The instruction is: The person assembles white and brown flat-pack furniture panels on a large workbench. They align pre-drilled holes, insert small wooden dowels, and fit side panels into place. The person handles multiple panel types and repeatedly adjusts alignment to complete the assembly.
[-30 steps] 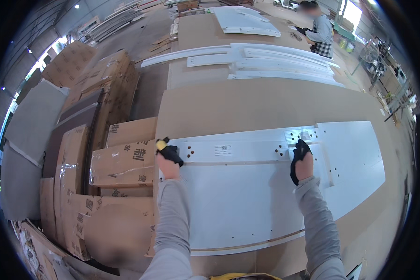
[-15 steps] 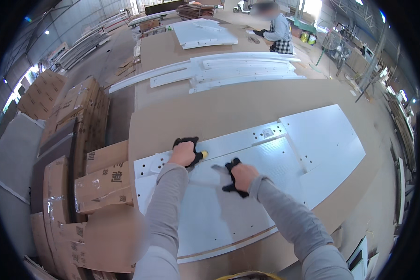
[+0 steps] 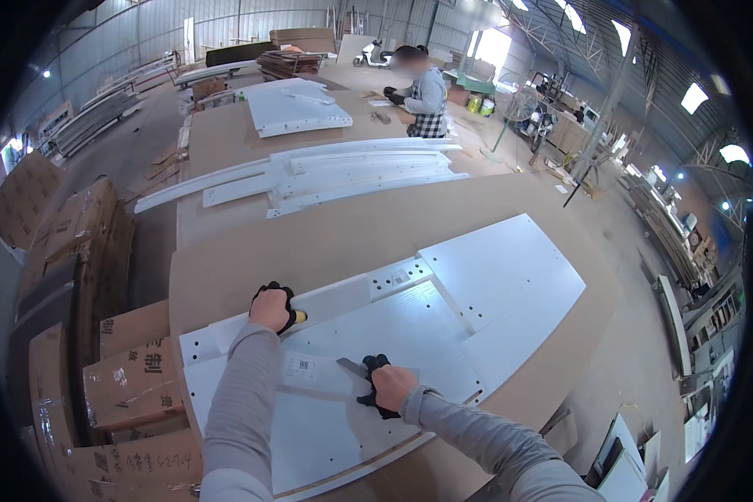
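Right hand (image 3: 389, 386), black-gloved, sits nearest, at twelve o'clock from the person — fingers curled round a thin grey blade (image 3: 349, 366) that points toward ten. It has swung in from the right end of the broad white panel (image 3: 318, 435), so both hands are now much closer together, and the blade is just beside a white label (image 3: 301, 366). That panel lies flat on the brown worktop (image 3: 376, 230). Farther up, at eleven, the left hand (image 3: 272, 308) is bunched round something yellow-ended (image 3: 299, 317) — what exactly, I can't tell from here — by the panel's far side. Cartons (image 3: 134, 376) are stacked alongside at ten. Beyond, near twelve, lie white strips (image 3: 343, 171); past them, towards one, stands a co-worker (image 3: 427, 92) in a checked garment.
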Tool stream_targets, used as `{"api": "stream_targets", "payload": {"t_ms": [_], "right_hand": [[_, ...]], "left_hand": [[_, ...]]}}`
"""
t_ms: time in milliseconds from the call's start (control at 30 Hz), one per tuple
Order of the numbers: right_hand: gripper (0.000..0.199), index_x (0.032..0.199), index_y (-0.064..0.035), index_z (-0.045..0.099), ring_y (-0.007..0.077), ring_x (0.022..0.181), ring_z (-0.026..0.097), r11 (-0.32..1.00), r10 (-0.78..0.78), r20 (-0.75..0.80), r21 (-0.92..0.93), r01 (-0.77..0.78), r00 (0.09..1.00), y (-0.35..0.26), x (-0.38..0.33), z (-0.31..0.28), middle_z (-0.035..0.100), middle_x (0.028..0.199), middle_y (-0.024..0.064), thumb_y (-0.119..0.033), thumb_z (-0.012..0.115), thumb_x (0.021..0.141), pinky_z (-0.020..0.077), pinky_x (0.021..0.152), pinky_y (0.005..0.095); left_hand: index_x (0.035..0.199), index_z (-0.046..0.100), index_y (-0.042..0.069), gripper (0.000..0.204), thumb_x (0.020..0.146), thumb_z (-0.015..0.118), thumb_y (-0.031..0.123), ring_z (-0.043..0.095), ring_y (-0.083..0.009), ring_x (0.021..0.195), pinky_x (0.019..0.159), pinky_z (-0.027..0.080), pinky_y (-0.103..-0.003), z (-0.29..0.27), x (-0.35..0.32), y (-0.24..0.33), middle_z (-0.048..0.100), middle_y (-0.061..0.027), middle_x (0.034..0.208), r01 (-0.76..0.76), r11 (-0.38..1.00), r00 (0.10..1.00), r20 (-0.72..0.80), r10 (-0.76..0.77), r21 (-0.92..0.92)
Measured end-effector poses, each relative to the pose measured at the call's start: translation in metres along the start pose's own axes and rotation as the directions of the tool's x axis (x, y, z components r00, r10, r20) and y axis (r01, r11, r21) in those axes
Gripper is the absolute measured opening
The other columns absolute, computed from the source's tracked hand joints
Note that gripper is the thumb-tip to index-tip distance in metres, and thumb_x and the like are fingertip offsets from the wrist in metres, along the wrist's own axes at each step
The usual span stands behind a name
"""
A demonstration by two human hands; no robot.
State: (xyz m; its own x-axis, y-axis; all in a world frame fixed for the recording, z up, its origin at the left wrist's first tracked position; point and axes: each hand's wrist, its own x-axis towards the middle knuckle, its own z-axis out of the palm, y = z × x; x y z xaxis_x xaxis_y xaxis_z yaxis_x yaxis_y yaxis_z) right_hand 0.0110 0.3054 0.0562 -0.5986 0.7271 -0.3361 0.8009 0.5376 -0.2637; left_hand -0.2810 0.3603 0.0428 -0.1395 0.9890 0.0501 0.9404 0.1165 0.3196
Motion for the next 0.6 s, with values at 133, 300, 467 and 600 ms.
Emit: {"api": "stream_targets", "payload": {"t_ms": [133,300,467,600], "right_hand": [[0.02,0.082,-0.0009,0.066,0.0365,0.082,0.063,0.992,-0.113,-0.094,-0.063,0.107,0.989,0.009,0.02,-0.004,0.064,0.083,0.0208,-0.019,0.066,0.074,0.0519,0.073,0.0431],[0.014,0.08,-0.0033,0.066,0.0351,0.084,0.063,0.982,-0.183,-0.243,-0.081,0.168,0.953,0.005,0.1,-0.023,0.065,0.086,0.0177,-0.015,0.065,0.072,0.0511,0.075,0.0435],[0.028,0.094,-0.0024,0.066,0.035,0.092,0.063,0.969,-0.229,-0.241,-0.146,0.198,0.943,-0.028,0.166,-0.058,0.066,0.092,0.0182,-0.017,0.072,0.071,0.0508,0.08,0.0427],[0.032,0.099,-0.0022,0.065,0.0356,0.098,0.062,0.963,-0.236,-0.034,-0.141,0.229,0.971,-0.039,0.19,-0.074,0.064,0.102,0.02,-0.015,0.07,0.07,0.0504,0.083,0.0414]], "left_hand": [[0.089,0.064,0.003,0.02,0.069,0.067,0.009,0.058,-0.0381,0.088,0.076,0.047,-0.044,-0.043,-0.042,-0.016,0.06,-0.0179,0.091,-0.023,0.993,0.881,-0.472,-0.035,-0.117],[0.108,0.058,-0.004,0.031,0.077,0.057,-0.004,0.058,-0.0221,0.087,0.075,0.045,-0.029,-0.091,-0.183,-0.06,0.062,-0.0141,0.099,0.037,0.881,0.382,-0.808,-0.449,-0.472],[0.125,0.049,-0.002,0.042,0.087,0.061,0.011,0.055,-0.0153,0.097,0.084,0.044,-0.029,-0.107,-0.345,-0.032,0.058,-0.0082,0.116,-0.095,0.611,0.323,-0.604,-0.728,-0.786],[0.126,0.048,-0.005,0.049,0.084,0.067,0.011,0.057,-0.0181,0.097,0.086,0.044,-0.032,-0.073,-0.419,-0.018,0.059,-0.01,0.116,-0.218,0.452,0.192,-0.492,-0.849,-0.865]]}}
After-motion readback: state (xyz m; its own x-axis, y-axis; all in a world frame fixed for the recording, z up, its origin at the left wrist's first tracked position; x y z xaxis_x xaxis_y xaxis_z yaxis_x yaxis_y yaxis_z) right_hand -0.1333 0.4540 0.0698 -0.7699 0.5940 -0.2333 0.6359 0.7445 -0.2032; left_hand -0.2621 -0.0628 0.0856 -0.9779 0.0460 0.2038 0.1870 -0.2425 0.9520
